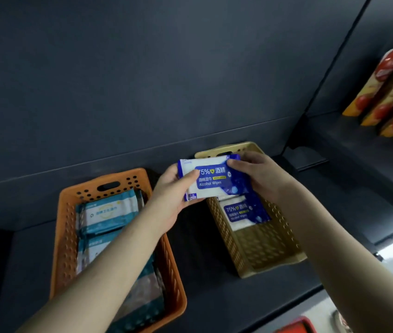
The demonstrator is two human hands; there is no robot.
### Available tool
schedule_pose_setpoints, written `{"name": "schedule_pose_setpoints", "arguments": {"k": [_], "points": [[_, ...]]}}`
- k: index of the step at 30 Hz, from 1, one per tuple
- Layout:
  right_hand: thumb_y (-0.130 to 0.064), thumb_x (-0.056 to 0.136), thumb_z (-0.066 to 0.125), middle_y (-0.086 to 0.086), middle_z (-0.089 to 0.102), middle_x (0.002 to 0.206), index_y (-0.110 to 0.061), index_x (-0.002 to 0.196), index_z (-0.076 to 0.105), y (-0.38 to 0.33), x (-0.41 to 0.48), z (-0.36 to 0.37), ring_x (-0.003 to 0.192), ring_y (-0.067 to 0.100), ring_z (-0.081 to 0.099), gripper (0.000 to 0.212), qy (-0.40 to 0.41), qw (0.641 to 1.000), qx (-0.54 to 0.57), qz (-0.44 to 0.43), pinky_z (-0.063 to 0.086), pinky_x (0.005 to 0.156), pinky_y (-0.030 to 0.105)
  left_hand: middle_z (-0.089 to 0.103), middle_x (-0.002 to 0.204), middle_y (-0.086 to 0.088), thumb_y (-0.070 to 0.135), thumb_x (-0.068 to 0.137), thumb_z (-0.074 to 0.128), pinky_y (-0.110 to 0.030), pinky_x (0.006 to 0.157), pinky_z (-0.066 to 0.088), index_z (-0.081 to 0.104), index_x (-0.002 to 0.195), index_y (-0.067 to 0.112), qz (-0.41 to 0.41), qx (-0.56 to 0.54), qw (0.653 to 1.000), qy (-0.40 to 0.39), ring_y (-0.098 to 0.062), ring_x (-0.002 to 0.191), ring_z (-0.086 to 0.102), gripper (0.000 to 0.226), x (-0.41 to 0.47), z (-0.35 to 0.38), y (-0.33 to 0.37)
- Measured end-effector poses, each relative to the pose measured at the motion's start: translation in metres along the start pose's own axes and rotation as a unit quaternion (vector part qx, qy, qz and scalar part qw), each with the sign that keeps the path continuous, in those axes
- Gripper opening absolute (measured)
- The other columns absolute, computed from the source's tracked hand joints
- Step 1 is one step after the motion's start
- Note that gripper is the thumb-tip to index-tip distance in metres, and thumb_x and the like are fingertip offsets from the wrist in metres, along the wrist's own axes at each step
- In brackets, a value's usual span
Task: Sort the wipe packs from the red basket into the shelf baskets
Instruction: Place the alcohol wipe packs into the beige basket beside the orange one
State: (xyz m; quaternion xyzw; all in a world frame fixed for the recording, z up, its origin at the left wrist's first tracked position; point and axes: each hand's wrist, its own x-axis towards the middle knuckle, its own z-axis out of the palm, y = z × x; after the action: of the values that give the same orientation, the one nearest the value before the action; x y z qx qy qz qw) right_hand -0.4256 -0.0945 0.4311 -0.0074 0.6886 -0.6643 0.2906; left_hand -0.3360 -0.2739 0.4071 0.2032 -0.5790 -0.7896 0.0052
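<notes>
A dark grey shelf (214, 280) with a matching back panel fills the head view, and two perforated baskets sit on it well apart: an orange basket (65, 236) on the left holding teal-and-white wipe packs (109, 212), and a tan basket (258, 255) on the right with one blue alcohol-wipe pack (246, 212) lying near its far end. Off to the right, on a neighbouring shelf, stand orange food pouches (387, 92). A corner of the red basket (296, 326) shows at the bottom edge.

Both hands hold a second blue-and-white alcohol wipe pack (212, 180) in the air, over the far end of the tan basket and above the pack already there. The left hand (173, 191) cups its left end — thumb on the printed face, fingers hidden underneath. The right hand (255, 171) pinches the right end, thumb on top near the upper corner.

The pack looks like a soft film pouch: probably light, squashy rather than stiff, and somewhat slick, so a grip across the short ends or flat faces should suit it. It seems unlikely to be harmed by a short drop.
</notes>
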Motion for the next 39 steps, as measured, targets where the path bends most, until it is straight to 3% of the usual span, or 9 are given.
{"name": "schedule_pose_setpoints", "arguments": {"k": [3, 7, 11, 13, 17, 22, 25, 30, 39], "points": [[-0.009, 0.086, 0.068, 0.011, 0.073, 0.092, -0.007, 0.101, 0.063, 0.004, -0.013, -0.007, 0.085, 0.03, 0.072, 0.016, 0.107, 0.988, -0.041, -0.101, 0.06, 0.075, 0.043, 0.073, 0.103, 0.0, 0.021, 0.091, 0.065, -0.044, 0.085, 0.057, 0.062, 0.106, 0.022, 0.051, 0.105, 0.993, 0.022, -0.017, 0.094, 0.071, 0.016, 0.003, 0.011, -0.008], [-0.009, 0.089, 0.065, 0.004, 0.07, 0.096, -0.01, 0.105, 0.062, 0.003, -0.037, -0.036, 0.087, 0.02, 0.07, 0.017, 0.178, 0.965, -0.129, -0.143, 0.061, 0.07, 0.035, 0.052, 0.131, 0.014, 0.029, 0.092, 0.063, -0.01, 0.079, 0.039, 0.053, 0.129, 0.03, 0.098, 0.201, 0.974, 0.039, 0.002, 0.103, 0.053, 0.038, 0.002, 0.019, -0.013], [-0.012, 0.091, 0.062, -0.001, 0.068, 0.098, -0.016, 0.108, 0.06, 0.004, -0.052, -0.059, 0.086, 0.014, 0.068, 0.018, 0.177, 0.946, -0.241, -0.122, 0.055, 0.057, 0.021, 0.041, 0.149, 0.011, 0.033, 0.094, 0.059, -0.037, 0.106, 0.04, 0.03, 0.148, 0.033, 0.005, 0.167, 0.985, -0.031, -0.009, 0.127, 0.046, 0.061, 0.003, 0.017, -0.021], [-0.013, 0.091, 0.062, -0.005, 0.064, 0.098, -0.02, 0.109, 0.059, 0.007, -0.048, -0.057, 0.084, 0.009, 0.064, 0.02, 0.158, 0.933, -0.309, -0.096, 0.053, 0.059, 0.022, 0.044, 0.148, 0.012, 0.032, 0.095, 0.058, -0.046, 0.106, 0.041, 0.025, 0.149, 0.038, -0.027, 0.149, 0.986, -0.068, -0.013, 0.127, 0.049, 0.064, 0.003, 0.017, -0.022], [-0.016, 0.088, 0.066, 0.002, 0.063, 0.112, -0.021, 0.111, 0.062, 0.031, -0.022, -0.039, 0.101, 0.021, 0.062, 0.025, 0.134, 0.89, -0.43, -0.072, 0.053, 0.078, 0.033, 0.047, 0.144, 0.014, 0.02, 0.095, 0.059, -0.05, 0.105, 0.041, 0.026, 0.149, 0.04, -0.027, 0.146, 0.986, -0.074, -0.015, 0.126, 0.051, 0.066, 0.007, 0.015, -0.024], [-0.026, 0.088, 0.065, 0.004, 0.059, 0.13, -0.027, 0.138, 0.047, 0.048, -0.006, -0.035, 0.11, 0.025, 0.06, 0.053, 0.156, 0.802, -0.57, -0.084, 0.053, 0.089, 0.041, 0.045, 0.147, 0.013, 0.021, 0.095, 0.06, -0.05, 0.105, 0.041, 0.024, 0.149, 0.041, -0.026, 0.159, 0.984, -0.075, -0.016, 0.126, 0.052, 0.068, 0.01, 0.014, -0.026], [-0.035, 0.084, 0.071, -0.001, 0.058, 0.131, -0.027, 0.13, 0.057, 0.048, -0.005, -0.038, 0.115, 0.022, 0.055, 0.049, 0.086, 0.763, -0.632, -0.101, 0.049, 0.095, 0.039, 0.045, 0.146, 0.014, 0.022, 0.095, 0.059, -0.05, 0.105, 0.042, 0.024, 0.149, 0.042, -0.026, 0.169, 0.982, -0.079, -0.015, 0.124, 0.053, 0.068, 0.012, 0.013, -0.026], [-0.031, 0.081, 0.075, 0.002, 0.053, 0.132, -0.024, 0.124, 0.06, 0.066, -0.002, -0.033, 0.113, 0.019, 0.054, 0.046, 0.037, 0.818, -0.571, -0.057, 0.042, 0.096, 0.029, 0.048, 0.144, 0.017, 0.022, 0.095, 0.059, -0.048, 0.103, 0.045, 0.024, 0.148, 0.044, -0.024, 0.178, 0.98, -0.08, -0.013, 0.117, 0.058, 0.067, 0.014, 0.013, -0.027], [-0.035, 0.077, 0.077, 0.003, 0.049, 0.129, -0.023, 0.119, 0.059, 0.066, 0.008, -0.029, 0.111, 0.021, 0.052, 0.048, 0.044, 0.825, -0.56, -0.063, 0.043, 0.095, 0.029, 0.047, 0.145, 0.015, 0.023, 0.094, 0.061, -0.046, 0.1, 0.048, 0.026, 0.149, 0.041, -0.022, 0.199, 0.978, -0.061, -0.014, 0.115, 0.059, 0.067, 0.017, 0.014, -0.028]]}}
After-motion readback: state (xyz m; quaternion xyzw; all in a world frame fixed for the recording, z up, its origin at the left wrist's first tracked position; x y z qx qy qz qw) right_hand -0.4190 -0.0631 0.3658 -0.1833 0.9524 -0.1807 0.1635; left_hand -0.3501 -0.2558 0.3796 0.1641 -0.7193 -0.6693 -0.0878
